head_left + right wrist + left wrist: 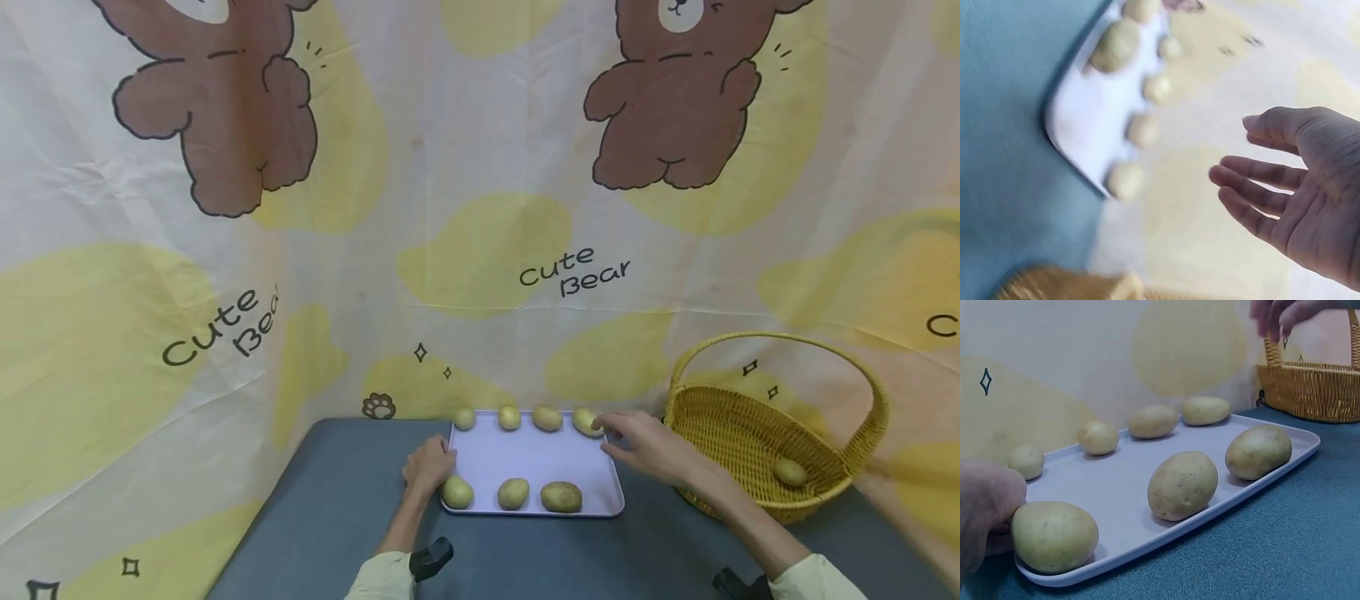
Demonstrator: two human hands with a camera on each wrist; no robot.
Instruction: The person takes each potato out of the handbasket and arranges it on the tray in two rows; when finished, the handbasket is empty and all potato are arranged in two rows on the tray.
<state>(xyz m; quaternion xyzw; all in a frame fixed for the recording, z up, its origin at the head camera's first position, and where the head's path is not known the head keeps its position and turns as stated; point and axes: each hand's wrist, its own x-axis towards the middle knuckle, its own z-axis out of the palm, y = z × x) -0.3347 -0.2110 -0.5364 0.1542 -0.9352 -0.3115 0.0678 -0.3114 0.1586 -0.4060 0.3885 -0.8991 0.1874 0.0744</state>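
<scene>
A pale lilac tray (536, 461) holds potatoes in two rows. Three lie along its near side: a left one (457, 492), a middle one (513, 493) and a longer right one (561, 497). Several more line the far side, ending in an oval potato (587, 422) at the far right corner. My left hand (429, 462) grips the tray's left rim with curled fingers, close to the near-left potato (1055, 537). Held in the air near the far right corner, my right hand (648, 446) has loosely spread fingers and nothing in it, as the right wrist view (1310, 187) confirms.
Right of the tray stands a yellow wicker basket (738, 433) with a tall arched handle; one potato (790, 472) lies inside. Under everything is a blue-grey tabletop (360, 467). A bear-printed curtain (450, 250) hangs directly behind the table.
</scene>
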